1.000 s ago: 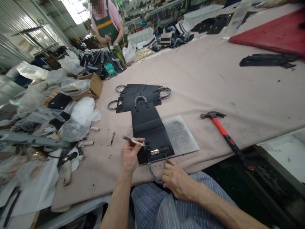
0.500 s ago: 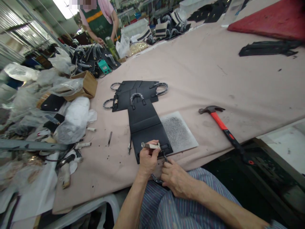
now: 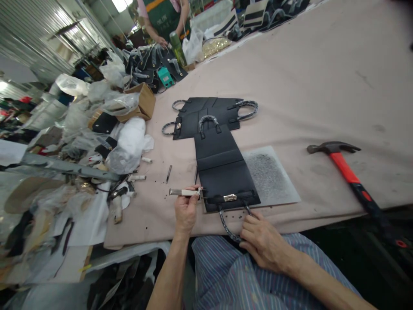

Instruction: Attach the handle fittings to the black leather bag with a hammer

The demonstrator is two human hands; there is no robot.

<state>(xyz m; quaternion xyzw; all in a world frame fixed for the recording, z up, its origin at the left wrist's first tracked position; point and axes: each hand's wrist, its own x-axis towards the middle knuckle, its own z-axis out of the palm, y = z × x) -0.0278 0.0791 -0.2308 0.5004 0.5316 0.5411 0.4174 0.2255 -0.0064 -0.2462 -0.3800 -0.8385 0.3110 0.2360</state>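
Note:
A black leather bag panel point(image 3: 226, 172) lies flat near the table's front edge, with a gold clasp point(image 3: 229, 198) on its strap and a patterned loop handle point(image 3: 227, 226) hanging over the edge. My left hand point(image 3: 185, 211) is closed on a small metal punch tool point(image 3: 183, 192), whose tip touches the panel's left edge. My right hand point(image 3: 263, 241) grips the loop handle at the table edge. A grey cutting pad point(image 3: 271, 176) lies under the panel's right side.
More black panels with handles point(image 3: 209, 114) lie behind. A red-handled hammer point(image 3: 345, 170) rests to the right. Small punches point(image 3: 168, 173) lie loose on the cloth. Plastic bags, a cardboard box point(image 3: 142, 101) and clutter fill the left. Another person in a green apron point(image 3: 164, 17) works at the far end.
My left hand moved the tool from over the clasp out to the panel's left edge. My right hand stays on the handle. The view shifted left and down.

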